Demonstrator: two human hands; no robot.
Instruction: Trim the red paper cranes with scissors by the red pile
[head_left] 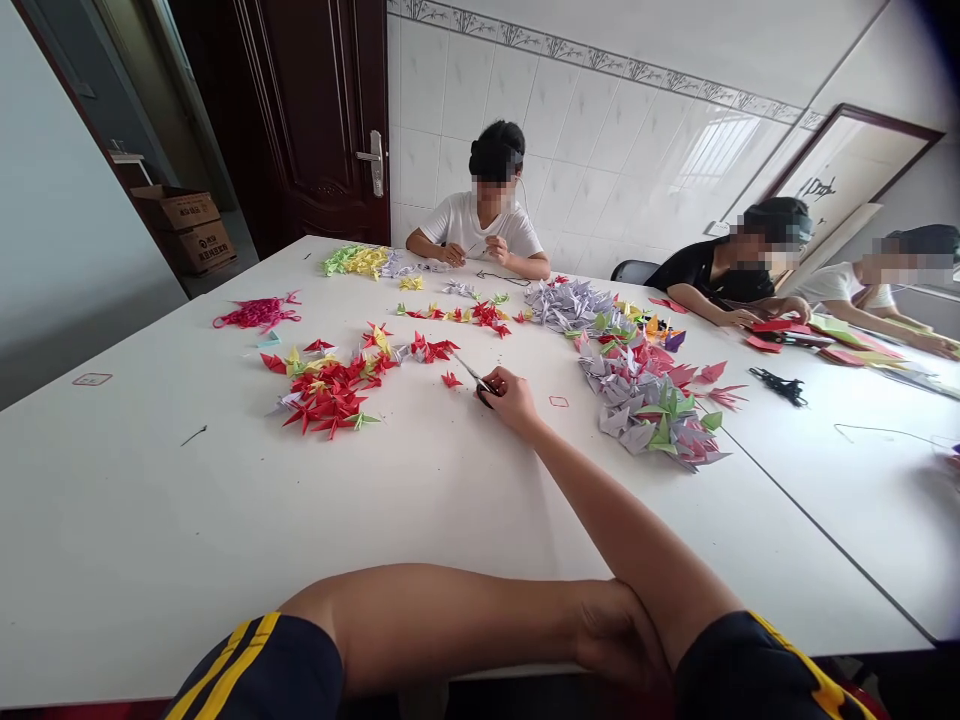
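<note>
My right hand (511,398) reaches out over the white table (420,490) and is closed on the black handles of a pair of scissors (477,380). The blades point up and left toward a small red paper crane (451,379). A heap of mostly red folded cranes (330,390) lies to the left of it, and a grey, pink and green heap (649,405) lies to the right. My left forearm rests along the near table edge. My left hand (616,638) is tucked under my right elbow, its fingers hidden.
Three other people sit along the far side, folding coloured paper (772,330). More cranes lie in a row (457,314) and a yellow-green pile (360,261). A pink tangle (256,313) sits far left. A dark door (315,120) and cardboard boxes (187,230) stand behind.
</note>
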